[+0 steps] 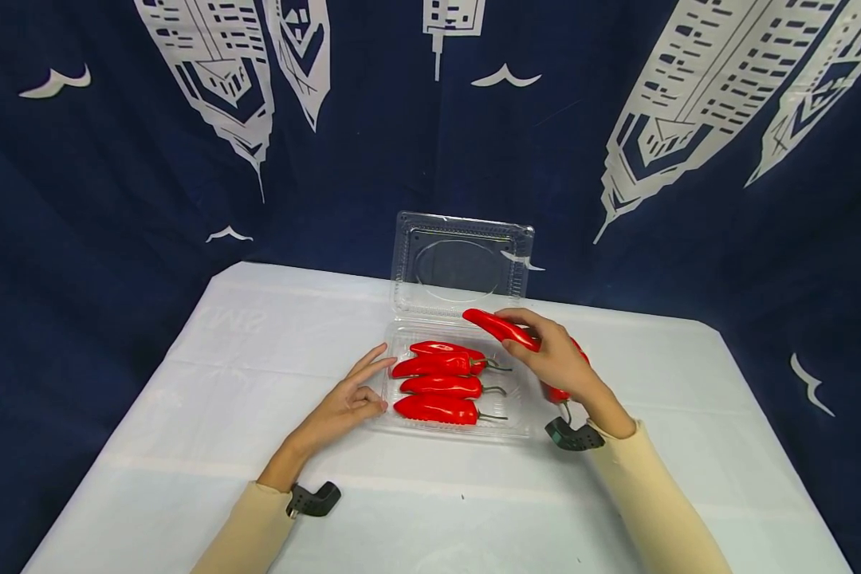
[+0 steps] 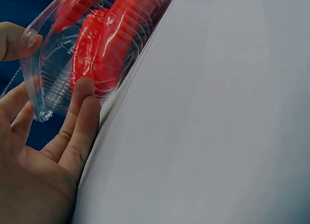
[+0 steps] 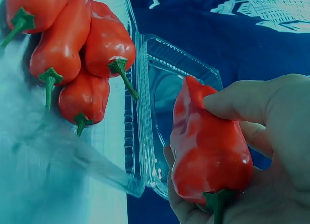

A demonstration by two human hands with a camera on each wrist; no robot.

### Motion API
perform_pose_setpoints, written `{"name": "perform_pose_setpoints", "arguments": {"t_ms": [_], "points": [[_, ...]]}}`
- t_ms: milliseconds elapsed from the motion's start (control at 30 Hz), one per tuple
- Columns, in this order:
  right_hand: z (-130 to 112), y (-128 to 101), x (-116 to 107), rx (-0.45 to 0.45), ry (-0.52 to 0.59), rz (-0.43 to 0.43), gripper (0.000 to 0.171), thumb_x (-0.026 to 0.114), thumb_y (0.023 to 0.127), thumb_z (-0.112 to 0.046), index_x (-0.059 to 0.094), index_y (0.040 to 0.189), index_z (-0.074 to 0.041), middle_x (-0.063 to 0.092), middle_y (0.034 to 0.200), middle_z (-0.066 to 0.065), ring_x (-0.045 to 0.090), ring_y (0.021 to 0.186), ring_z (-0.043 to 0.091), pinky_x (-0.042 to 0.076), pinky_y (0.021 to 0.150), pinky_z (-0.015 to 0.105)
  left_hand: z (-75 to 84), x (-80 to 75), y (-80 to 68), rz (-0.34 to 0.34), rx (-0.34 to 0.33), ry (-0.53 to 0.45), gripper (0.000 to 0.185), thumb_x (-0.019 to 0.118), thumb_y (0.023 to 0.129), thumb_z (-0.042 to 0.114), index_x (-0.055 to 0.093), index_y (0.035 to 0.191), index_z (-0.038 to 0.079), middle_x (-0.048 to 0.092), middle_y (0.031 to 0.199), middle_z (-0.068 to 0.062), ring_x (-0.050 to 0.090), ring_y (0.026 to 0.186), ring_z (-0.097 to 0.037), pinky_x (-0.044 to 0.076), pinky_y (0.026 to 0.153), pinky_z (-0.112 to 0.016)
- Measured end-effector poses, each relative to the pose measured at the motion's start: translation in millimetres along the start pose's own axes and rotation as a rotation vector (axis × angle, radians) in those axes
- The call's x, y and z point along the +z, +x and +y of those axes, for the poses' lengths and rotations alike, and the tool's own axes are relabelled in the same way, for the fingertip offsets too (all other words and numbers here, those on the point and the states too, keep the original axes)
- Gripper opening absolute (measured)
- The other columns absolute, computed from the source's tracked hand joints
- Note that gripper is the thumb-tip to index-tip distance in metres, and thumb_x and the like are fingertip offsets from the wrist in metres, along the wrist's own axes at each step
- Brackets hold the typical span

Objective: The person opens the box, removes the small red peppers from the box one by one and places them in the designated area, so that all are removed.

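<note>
My right hand (image 1: 556, 355) grips a red pepper (image 3: 208, 146) above the right part of a clear plastic clamshell box (image 1: 520, 418). In the right wrist view its green stem (image 3: 218, 204) points down toward the palm. My left hand (image 1: 340, 406) is at the box's left end, its fingers spread; in the left wrist view the fingertips (image 2: 85, 88) touch the clear side wall. Several red peppers (image 1: 438, 387) lie side by side in the box, stems toward the right. More red, with a stem, shows (image 1: 558, 395) beside my right wrist, mostly hidden.
The box's clear lid (image 1: 462, 263) stands raised at the back, before a dark blue curtain (image 1: 373, 159) with white prints. A white cloth covers the table (image 1: 208, 383). Each wrist carries a black camera mount (image 1: 314, 500).
</note>
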State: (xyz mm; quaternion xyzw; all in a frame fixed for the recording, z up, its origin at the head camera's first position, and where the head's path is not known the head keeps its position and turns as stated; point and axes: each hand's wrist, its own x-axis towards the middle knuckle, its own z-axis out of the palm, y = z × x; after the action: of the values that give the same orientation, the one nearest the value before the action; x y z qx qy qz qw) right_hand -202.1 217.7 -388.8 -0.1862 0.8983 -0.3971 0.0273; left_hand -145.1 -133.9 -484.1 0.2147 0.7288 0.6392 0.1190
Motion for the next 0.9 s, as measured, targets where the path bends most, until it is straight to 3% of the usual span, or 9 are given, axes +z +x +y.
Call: {"name": "perform_pose_setpoints", "arguments": {"t_ms": [333, 500, 667, 767, 900], "points": [[8.5, -10.7, -5.6, 0.020, 0.021, 0.027, 0.054, 0.064, 0.096, -0.009, 0.051, 0.147, -0.018, 0.060, 0.138, 0.015, 0.060, 0.113, 0.033, 0.049, 0.092, 0.047, 0.2, 1.1, -2.0, 0.009, -0.006, 0.001, 0.068, 0.064, 0.093, 0.000, 0.039, 0.155, 0.015, 0.013, 0.168, 0.003, 0.064, 0.084, -0.028, 0.055, 0.079, -0.019], [14.6, -16.5, -9.0, 0.044, 0.049, 0.034, 0.054, 0.062, 0.097, -0.007, 0.050, 0.148, -0.017, 0.058, 0.140, 0.016, 0.059, 0.112, 0.034, 0.052, 0.086, 0.041, -0.4, 0.5, -1.0, 0.010, -0.003, 0.004, 0.068, 0.063, 0.093, -0.001, 0.039, 0.155, 0.015, 0.013, 0.168, 0.003, 0.065, 0.084, -0.027, 0.055, 0.080, -0.019], [18.8, -22.9, -11.4, 0.069, 0.076, 0.061, 0.055, 0.063, 0.097, -0.008, 0.048, 0.149, -0.014, 0.055, 0.142, 0.019, 0.062, 0.097, 0.031, 0.056, 0.073, 0.032, -0.3, 0.5, -0.3, 0.010, -0.006, 0.011, 0.068, 0.063, 0.093, -0.001, 0.039, 0.155, 0.013, 0.013, 0.168, 0.003, 0.065, 0.084, -0.025, 0.055, 0.081, -0.019], [22.4, -26.3, -12.8, 0.092, 0.093, 0.086, 0.055, 0.063, 0.097, -0.009, 0.047, 0.149, -0.014, 0.055, 0.142, 0.020, 0.062, 0.096, 0.031, 0.057, 0.073, 0.035, -0.6, 0.7, 0.2, 0.010, -0.009, 0.012, 0.068, 0.063, 0.093, -0.001, 0.038, 0.155, 0.012, 0.013, 0.168, 0.003, 0.065, 0.085, -0.026, 0.055, 0.081, -0.019], [27.2, -31.4, -15.9, 0.122, 0.106, 0.110, 0.056, 0.063, 0.097, -0.010, 0.045, 0.150, -0.016, 0.055, 0.143, 0.019, 0.059, 0.106, 0.035, 0.055, 0.079, 0.037, -0.4, 0.9, 0.6, 0.012, -0.015, 0.012, 0.068, 0.063, 0.093, -0.001, 0.039, 0.155, 0.015, 0.013, 0.168, 0.004, 0.065, 0.085, -0.027, 0.055, 0.081, -0.019]]}}
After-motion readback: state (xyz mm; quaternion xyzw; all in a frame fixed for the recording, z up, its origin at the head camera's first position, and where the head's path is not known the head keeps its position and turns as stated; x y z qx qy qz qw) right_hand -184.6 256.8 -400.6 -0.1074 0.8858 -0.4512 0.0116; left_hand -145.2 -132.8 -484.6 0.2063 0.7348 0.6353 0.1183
